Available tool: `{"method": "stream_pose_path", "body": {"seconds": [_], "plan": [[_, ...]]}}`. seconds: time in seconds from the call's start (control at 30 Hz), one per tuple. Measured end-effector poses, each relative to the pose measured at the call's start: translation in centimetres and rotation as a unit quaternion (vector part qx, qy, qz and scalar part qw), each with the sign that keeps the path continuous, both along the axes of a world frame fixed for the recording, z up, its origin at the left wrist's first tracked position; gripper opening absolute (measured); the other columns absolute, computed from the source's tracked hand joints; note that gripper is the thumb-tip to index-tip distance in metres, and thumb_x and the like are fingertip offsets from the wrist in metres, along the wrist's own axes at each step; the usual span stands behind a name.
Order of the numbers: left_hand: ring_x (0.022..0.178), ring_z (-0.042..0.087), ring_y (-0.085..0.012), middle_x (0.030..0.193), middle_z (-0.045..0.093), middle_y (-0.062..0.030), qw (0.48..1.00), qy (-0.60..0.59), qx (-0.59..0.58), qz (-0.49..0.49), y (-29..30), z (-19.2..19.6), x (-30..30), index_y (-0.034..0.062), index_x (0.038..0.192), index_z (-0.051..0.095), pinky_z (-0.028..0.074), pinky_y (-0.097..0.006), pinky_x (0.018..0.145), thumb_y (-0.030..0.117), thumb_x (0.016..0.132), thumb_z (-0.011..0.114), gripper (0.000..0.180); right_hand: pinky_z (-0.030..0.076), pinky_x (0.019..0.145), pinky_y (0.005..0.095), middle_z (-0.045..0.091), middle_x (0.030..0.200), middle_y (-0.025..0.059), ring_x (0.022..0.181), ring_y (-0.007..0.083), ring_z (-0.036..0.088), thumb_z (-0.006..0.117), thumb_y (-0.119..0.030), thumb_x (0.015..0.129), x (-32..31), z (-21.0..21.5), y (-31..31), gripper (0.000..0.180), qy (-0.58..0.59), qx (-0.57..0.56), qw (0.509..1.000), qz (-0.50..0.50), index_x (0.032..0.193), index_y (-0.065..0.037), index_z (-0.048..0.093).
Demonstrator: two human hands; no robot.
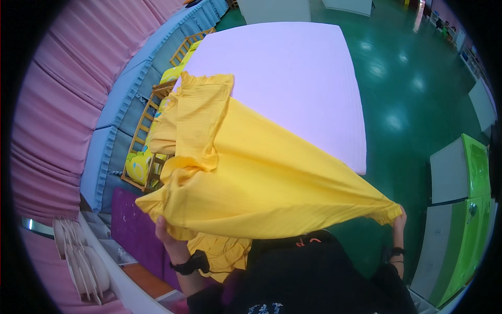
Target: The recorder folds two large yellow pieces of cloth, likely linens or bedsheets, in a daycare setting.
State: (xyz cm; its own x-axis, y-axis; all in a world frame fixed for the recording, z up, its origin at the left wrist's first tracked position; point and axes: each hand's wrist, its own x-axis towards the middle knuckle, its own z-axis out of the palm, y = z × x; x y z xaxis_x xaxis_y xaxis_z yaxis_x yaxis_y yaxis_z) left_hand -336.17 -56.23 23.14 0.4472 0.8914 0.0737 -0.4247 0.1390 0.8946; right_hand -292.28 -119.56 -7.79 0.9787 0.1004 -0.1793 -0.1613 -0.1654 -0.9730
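A large yellow ruffled cloth (251,178) is stretched between my two hands across the near end of a pale lilac padded slab (293,78), which looks like a mattress. My left hand (166,230) grips its near left corner, with the fingers partly hidden under the fabric. Off to the right, my right hand (400,219) pinches the gathered far right corner, past the slab's edge. The cloth's far left part lies folded and bunched over the slab's left edge. More yellow fabric (222,254) hangs beside my body, below my left hand.
Wooden cots (144,131) with yellow bedding stand along the left, before blue-covered furniture (112,125) and pink curtains (57,110). A purple panel (133,230) is at lower left. White and green cabinets (460,209) stand at right on the green floor (389,94).
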Motion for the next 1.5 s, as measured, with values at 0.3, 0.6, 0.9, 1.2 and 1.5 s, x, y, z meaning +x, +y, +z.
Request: {"method": "stream_pose_path", "body": {"seconds": [0.3, 0.6, 0.9, 1.2, 1.5], "plan": [[0.126, 0.056, -0.029, 0.14, 0.053, -0.0169, 0.968, 0.032, -0.046, -0.245, -3.1, -1.6, 10.3, -0.004, 0.146, 0.035, 0.044, -0.04, 0.107, 0.023, 0.078, 0.078, 0.085, 0.055, 0.084, 0.0329, 0.068, 0.111, 0.0053, 0.098, 0.0179, 0.068, 0.052, -0.016, 0.1, -9.8, 6.2, 5.1, 0.028, 0.173, 0.043, 0.972, 0.154, 0.124, -0.003, 0.06], [0.109, 0.059, -0.0135, 0.121, 0.065, -0.0052, 0.622, 0.223, -0.066, -0.748, -15.7, -6.6, 17.2, 0.0013, 0.128, 0.059, 0.049, -0.03, 0.095, 0.031, 0.095, 0.069, 0.045, 0.054, 0.077, 0.0307, 0.067, 0.1, 0.004, 0.088, 0.0155, 0.065, 0.052, -0.01, 0.097, -17.2, -2.9, -8.7, 0.022, 0.232, 0.126, 0.964, -0.031, 0.113, -0.002, 0.065], [0.089, 0.052, -0.006, 0.095, 0.058, 0.0038, 0.463, 0.009, -0.176, -0.868, -25.9, -9.7, 22.5, 0.0016, 0.107, 0.059, 0.045, -0.025, 0.076, 0.03, 0.101, 0.061, 0.029, 0.052, 0.075, 0.0298, 0.067, 0.097, 0.0031, 0.086, 0.0134, 0.063, 0.05, -0.009, 0.096, -11.8, -12.9, -8.0, 0.022, 0.182, -0.092, 0.975, 0.093, 0.106, 0.001, 0.067], [0.096, 0.055, -0.0116, 0.106, 0.06, -0.0022, 0.597, 0.07, -0.07, -0.796, -26.1, -4.0, 21.8, 0.0025, 0.117, 0.057, 0.047, -0.03, 0.082, 0.034, 0.102, 0.057, 0.035, 0.048, 0.098, 0.0356, 0.063, 0.126, 0.0131, 0.117, 0.0243, 0.062, 0.062, -0.022, 0.099, -7.2, 5.1, 9.1, 0.039, 0.054, -0.076, 0.971, 0.218, 0.132, -0.002, 0.056], [0.087, 0.057, -0.0147, 0.094, 0.063, -0.0053, 0.508, 0.08, 0.172, -0.84, -31.9, -3.8, 16.3, -0.0007, 0.108, 0.06, 0.049, -0.03, 0.079, 0.031, 0.101, 0.059, 0.032, 0.044, 0.101, 0.0301, 0.059, 0.134, 0.0057, 0.119, 0.0136, 0.056, 0.064, -0.018, 0.095, -17.3, 20.8, 26.2, 0.052, 0.24, 0.134, 0.791, 0.547, 0.142, -0.001, 0.047]]}}
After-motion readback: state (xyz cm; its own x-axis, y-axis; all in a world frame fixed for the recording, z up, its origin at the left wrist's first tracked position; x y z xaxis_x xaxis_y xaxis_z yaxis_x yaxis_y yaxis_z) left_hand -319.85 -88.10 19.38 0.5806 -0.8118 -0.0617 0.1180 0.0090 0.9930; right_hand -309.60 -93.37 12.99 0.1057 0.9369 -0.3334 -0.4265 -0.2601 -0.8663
